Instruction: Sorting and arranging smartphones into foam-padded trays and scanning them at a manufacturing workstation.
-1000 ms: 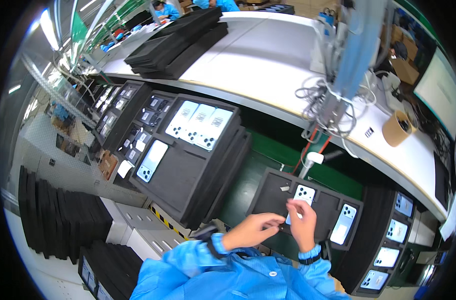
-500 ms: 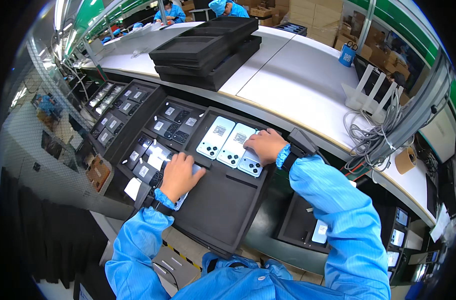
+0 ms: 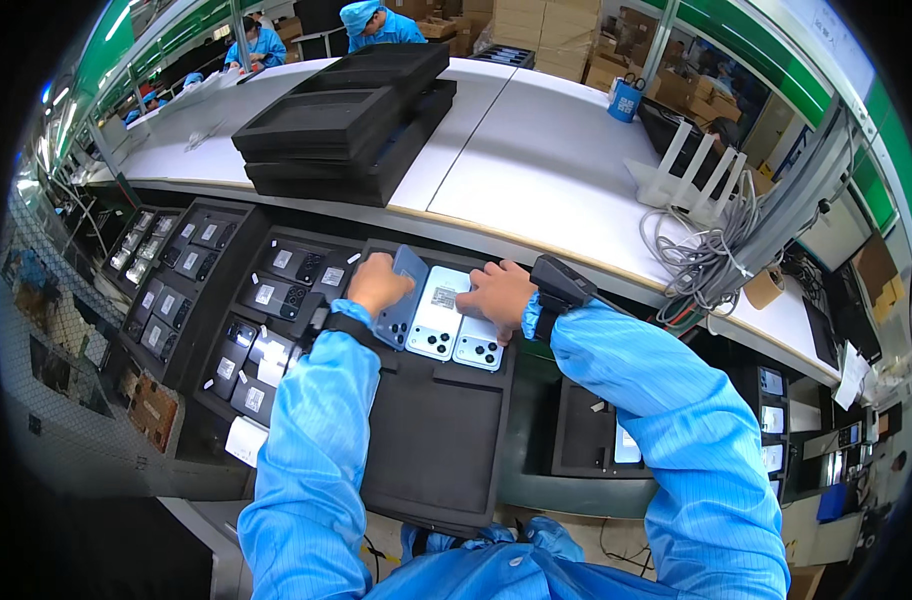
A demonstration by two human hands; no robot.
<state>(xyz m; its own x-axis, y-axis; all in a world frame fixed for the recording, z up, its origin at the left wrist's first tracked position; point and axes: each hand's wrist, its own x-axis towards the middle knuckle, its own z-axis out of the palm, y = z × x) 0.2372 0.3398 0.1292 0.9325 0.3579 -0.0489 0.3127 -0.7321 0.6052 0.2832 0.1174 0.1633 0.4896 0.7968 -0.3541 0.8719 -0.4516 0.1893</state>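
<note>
Tilted blue phone (image 3: 406,292), pinched in their L hand (image 3: 378,284), at black tray's (image 3: 431,440) upper L, looks not yet seated; middle phone (image 3: 436,312) & end phone (image 3: 479,347) in tray's upper row look seated; R hand (image 3: 501,298) curled over end phone, can't tell if gripping; another phone (image 3: 626,444) R of tray

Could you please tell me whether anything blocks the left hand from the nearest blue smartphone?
Nothing visible does: the left hand holds the blue smartphone directly at its left edge, and the right hand partly covers another smartphone.
</note>
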